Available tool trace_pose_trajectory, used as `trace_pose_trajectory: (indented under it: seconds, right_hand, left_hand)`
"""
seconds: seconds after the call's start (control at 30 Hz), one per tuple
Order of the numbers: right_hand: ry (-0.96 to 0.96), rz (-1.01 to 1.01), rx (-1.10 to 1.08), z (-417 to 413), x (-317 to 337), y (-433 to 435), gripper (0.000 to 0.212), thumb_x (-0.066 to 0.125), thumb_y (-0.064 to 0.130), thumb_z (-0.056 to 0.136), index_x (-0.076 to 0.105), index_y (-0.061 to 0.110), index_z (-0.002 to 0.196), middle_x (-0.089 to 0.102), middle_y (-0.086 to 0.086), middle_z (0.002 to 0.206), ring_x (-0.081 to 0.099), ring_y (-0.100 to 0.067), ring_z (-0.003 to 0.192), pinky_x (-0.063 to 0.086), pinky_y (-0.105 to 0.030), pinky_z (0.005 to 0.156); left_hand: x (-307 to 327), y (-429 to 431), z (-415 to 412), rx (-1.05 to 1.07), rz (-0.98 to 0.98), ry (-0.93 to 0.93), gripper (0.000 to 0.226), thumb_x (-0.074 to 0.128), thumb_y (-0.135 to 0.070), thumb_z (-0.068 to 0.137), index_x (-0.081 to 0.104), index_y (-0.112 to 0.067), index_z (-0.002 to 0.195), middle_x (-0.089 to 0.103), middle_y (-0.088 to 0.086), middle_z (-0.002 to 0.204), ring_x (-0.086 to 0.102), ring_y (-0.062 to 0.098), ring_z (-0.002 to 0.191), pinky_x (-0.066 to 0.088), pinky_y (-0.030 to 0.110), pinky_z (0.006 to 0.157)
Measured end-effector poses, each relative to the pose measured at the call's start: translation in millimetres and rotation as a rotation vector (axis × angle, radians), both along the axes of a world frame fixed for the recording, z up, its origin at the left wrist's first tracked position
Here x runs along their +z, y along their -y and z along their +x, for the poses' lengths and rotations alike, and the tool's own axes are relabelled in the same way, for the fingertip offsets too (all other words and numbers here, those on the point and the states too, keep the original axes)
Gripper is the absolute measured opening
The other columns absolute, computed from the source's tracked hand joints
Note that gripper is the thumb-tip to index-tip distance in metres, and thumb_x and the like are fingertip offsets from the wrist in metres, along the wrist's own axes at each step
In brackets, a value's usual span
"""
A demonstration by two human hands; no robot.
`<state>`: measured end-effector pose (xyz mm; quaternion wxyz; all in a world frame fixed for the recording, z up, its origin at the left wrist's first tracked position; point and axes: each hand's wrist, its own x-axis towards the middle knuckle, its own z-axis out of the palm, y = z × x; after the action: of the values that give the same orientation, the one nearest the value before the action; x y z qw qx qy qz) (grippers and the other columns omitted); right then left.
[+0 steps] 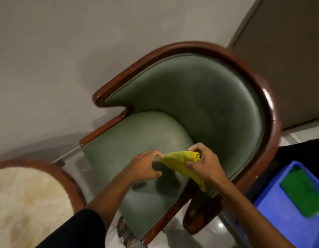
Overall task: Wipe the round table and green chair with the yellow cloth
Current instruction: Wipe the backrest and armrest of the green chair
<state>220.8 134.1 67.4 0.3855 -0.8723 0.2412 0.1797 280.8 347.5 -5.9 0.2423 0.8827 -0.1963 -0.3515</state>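
The green chair [199, 97] fills the middle of the view, with a curved padded back, a rounded seat [137, 133] and a dark red-brown wooden frame. Both my hands are above the seat's right side and hold the yellow cloth [180, 161] between them. My left hand [146, 164] pinches the cloth's left end. My right hand [205, 163] grips its bunched right end, and a tail of cloth hangs below that hand. The round table [26, 197], pale marbled top with a brown rim, is at the lower left.
A grey wall stands behind the chair, close to its back. A blue plastic crate [273, 212] with a green cloth [303, 196] inside sits at the lower right beside the chair. Glossy floor tiles show under the chair's front.
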Motion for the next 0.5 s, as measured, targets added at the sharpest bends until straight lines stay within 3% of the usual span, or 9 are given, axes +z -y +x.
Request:
trace_pose_trajectory:
  seconds: [0.1,0.17,0.23,0.33,0.4,0.5]
  right_hand:
    - [0.086,-0.090,0.073,14,46,53,0.033,0.069,0.029,0.060,0.056,0.033,0.091,0.067,0.009,0.082,0.064,-0.015,0.076,0.056,-0.036,0.069]
    - [0.201,-0.121,0.042,21,68,93,0.034,0.071,0.026,0.063,0.055,0.035,0.091,0.065,0.012,0.082,0.063,-0.006,0.075,0.053,-0.029,0.065]
    - [0.297,-0.171,-0.075,28,86,133,0.040,0.075,0.017,0.068,0.054,0.038,0.096,0.058,0.016,0.081,0.058,0.000,0.073,0.049,-0.021,0.061]
    - [0.398,-0.306,-0.299,41,102,191,0.052,0.075,0.011,0.074,0.051,0.025,0.118,0.056,0.010,0.089,0.056,-0.003,0.079,0.056,-0.038,0.075]
    - [0.407,-0.483,-0.378,47,97,205,0.064,0.075,0.015,0.076,0.043,0.019,0.131,0.055,-0.006,0.117,0.055,-0.019,0.104,0.048,-0.049,0.094]
    - [0.383,-0.620,-0.344,40,68,181,0.070,0.067,0.035,0.085,0.033,0.013,0.143,0.039,-0.020,0.142,0.039,-0.036,0.130,0.036,-0.055,0.103]
  left_hand:
    - [27,68,22,-0.062,-0.070,0.129,0.091,0.073,-0.047,0.076,0.016,-0.047,0.147,0.033,-0.004,0.155,0.038,0.023,0.138,0.033,0.046,0.113]
    - [46,115,35,-0.148,-0.113,0.193,0.093,0.072,-0.049,0.077,0.014,-0.046,0.151,0.018,0.001,0.162,0.026,0.025,0.145,0.029,0.048,0.115]
    - [60,156,43,-0.166,-0.181,0.136,0.092,0.073,-0.046,0.078,0.017,-0.043,0.152,0.016,0.003,0.162,0.025,0.026,0.146,0.030,0.050,0.116]
    - [75,207,48,-0.163,-0.298,0.051,0.090,0.071,-0.044,0.081,0.017,-0.037,0.153,0.025,0.001,0.160,0.033,0.026,0.144,0.034,0.053,0.114]
    - [79,229,45,-0.187,-0.282,0.031,0.083,0.061,-0.058,0.085,0.018,-0.038,0.153,0.021,-0.002,0.162,0.028,0.026,0.146,0.030,0.055,0.116]
    - [77,242,41,-0.195,-0.182,0.050,0.068,0.031,-0.073,0.090,0.025,-0.042,0.150,0.017,-0.005,0.164,0.019,0.024,0.149,0.018,0.055,0.119]
